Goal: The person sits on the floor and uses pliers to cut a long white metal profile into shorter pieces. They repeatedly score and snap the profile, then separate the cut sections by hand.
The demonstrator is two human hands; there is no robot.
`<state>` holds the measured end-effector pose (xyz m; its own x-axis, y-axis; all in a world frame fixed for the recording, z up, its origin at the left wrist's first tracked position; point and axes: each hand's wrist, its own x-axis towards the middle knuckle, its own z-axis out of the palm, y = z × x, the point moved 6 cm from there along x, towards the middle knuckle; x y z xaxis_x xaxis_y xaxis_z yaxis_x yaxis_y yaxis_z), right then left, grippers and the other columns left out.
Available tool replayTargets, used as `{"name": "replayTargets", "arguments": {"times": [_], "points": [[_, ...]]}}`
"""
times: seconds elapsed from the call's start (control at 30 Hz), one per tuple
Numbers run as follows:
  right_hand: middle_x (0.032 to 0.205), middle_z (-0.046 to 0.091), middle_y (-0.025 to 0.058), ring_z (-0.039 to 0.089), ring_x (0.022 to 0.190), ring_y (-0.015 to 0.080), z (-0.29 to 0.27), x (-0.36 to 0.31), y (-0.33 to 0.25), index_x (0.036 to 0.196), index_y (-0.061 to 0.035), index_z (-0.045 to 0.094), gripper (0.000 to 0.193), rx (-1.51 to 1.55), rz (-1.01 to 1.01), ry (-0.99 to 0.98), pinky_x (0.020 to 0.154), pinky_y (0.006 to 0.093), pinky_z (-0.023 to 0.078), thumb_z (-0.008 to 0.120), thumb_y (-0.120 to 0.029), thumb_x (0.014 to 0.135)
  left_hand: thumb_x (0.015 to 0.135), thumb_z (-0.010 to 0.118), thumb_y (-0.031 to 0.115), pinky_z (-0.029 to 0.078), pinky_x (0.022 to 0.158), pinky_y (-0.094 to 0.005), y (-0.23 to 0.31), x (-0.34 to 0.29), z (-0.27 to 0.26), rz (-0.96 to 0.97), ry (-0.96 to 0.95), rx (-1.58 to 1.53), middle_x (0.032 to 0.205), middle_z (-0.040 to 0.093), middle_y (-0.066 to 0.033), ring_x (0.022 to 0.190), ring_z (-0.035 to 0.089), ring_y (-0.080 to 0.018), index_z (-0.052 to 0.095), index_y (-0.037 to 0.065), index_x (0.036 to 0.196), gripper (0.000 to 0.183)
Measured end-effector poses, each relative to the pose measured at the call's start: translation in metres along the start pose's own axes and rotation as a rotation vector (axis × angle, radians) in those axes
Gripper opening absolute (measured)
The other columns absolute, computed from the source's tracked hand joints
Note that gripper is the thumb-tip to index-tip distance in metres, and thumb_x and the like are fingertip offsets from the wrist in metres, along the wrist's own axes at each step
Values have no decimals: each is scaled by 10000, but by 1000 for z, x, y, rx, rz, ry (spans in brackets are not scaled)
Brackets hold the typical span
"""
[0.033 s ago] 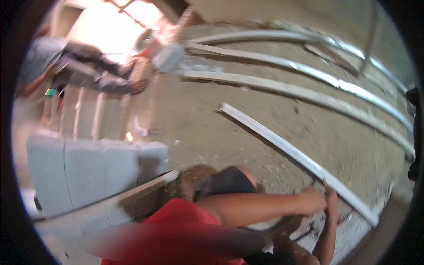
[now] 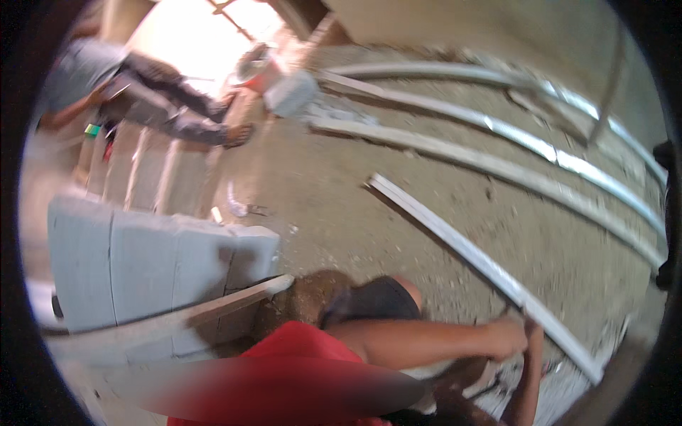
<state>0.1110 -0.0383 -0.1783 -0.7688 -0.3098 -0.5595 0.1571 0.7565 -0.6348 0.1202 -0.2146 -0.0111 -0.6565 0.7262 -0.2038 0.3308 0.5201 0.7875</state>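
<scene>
A long, pale metal strip (image 2: 490, 277) lies slantwise on the dusty ground, right of centre. My left arm reaches across from a red sleeve (image 2: 302, 341). My left hand (image 2: 506, 337) is closed, held beside the strip's nearer half; whatever its fingers grip is hidden. Right against it is my right hand (image 2: 533, 332), raised at the strip's edge, and its fingers are too blurred to read. Whether it touches the strip I cannot make out. Below the hands is a dark, thin shape (image 2: 490, 387) of unclear kind. My knee (image 2: 376, 302) shows in dark shorts.
Several long pale bars (image 2: 490, 163) run along the far ground toward the right. Grey blocks (image 2: 142, 266) stand in a row at left, with a wooden plank (image 2: 241, 295) along them. Beyond, a person (image 2: 153, 99) sits near a bucket (image 2: 261, 73) and a pale block (image 2: 293, 94).
The whole scene has shifted slightly right and mostly downward in the picture. Both hands stay together beside the metal strip.
</scene>
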Motion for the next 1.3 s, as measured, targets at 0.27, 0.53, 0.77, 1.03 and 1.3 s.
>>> {"name": "replayTargets", "arguments": {"times": [0.27, 0.53, 0.77, 1.03, 1.3], "points": [[1244, 609, 244, 555, 1205, 390, -17, 55, 15, 1294, -74, 592, 456, -253, 20, -278, 986, 461, 475, 614, -262, 880, 542, 773, 107, 555, 691, -444, -30, 33, -45, -209, 100, 39, 801, 728, -152, 805, 716, -315, 745, 74, 725, 188], [1136, 645, 234, 597, 1102, 383, 13, 60, -258, 1279, -69, 610, 468, -343, -392, -370, 932, 469, 495, 614, -337, 896, 754, 667, 206, 529, 695, -471, 1, -15, -152, -203, 542, -207, 857, 702, -166, 813, 671, -298, 733, 105, 939, 221], [1042, 676, 225, 634, 1011, 376, 53, 6, -375, 1265, -64, 626, 492, -264, -699, -611, 884, 475, 513, 614, -403, 909, 899, 577, 148, 505, 861, -494, 5, -119, -221, -496, 1039, -555, 1141, 644, -238, 1036, 634, -334, 616, 85, 1262, 371], [985, 711, 180, 653, 985, 351, 131, -26, -336, 1373, -72, 548, 602, -572, -892, -1214, 913, 450, 498, 645, -437, 904, 871, 604, 224, 506, 683, -351, 87, -471, -152, -349, 2371, -679, 911, 617, -45, 796, 605, -179, 610, 75, 1003, 200], [976, 679, 215, 650, 914, 364, 158, 24, -320, 1300, -53, 595, 556, -637, -1031, -981, 801, 450, 522, 681, -406, 879, 773, 673, 262, 503, 933, -418, 414, -773, -59, -2354, 1991, 580, 1254, 636, -170, 1148, 622, -320, 466, 111, 1388, 666]]}}
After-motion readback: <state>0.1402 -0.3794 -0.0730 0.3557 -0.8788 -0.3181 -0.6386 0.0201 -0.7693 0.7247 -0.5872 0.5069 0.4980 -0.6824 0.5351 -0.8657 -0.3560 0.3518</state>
